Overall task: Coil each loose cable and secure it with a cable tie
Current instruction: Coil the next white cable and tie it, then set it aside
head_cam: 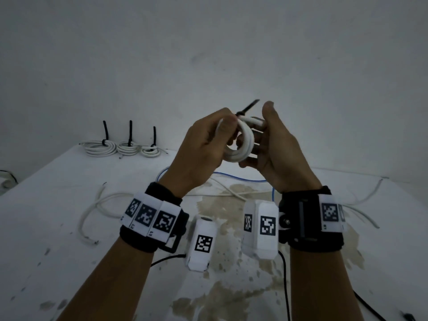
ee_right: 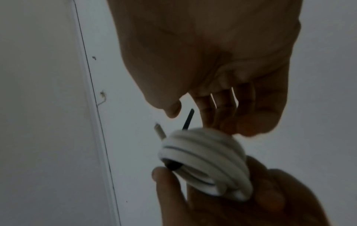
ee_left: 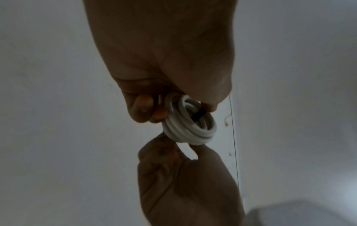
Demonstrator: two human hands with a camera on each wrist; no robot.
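Observation:
Both hands are raised above the table. My left hand (head_cam: 206, 142) grips a small white cable coil (head_cam: 242, 144), thumb on its front and fingers curled round the loops (ee_left: 189, 125). A black cable tie (head_cam: 249, 107) wraps the coil, and its tail (ee_right: 188, 119) sticks up between the hands. The left thumb lies by the tie's head (ee_right: 173, 165). My right hand (head_cam: 275, 144) has its straight fingers (ee_right: 222, 110) behind the coil, with the thumb lifted off beside the tie tail. A free cable end (ee_right: 159, 130) pokes out of the coil.
Three tied white coils (head_cam: 128, 149) with upright black tie tails stand at the table's back left. Loose white cables (head_cam: 97, 205) and a blue cable (head_cam: 240, 180) lie on the stained white table (head_cam: 58, 228) under the hands. A wall is close behind.

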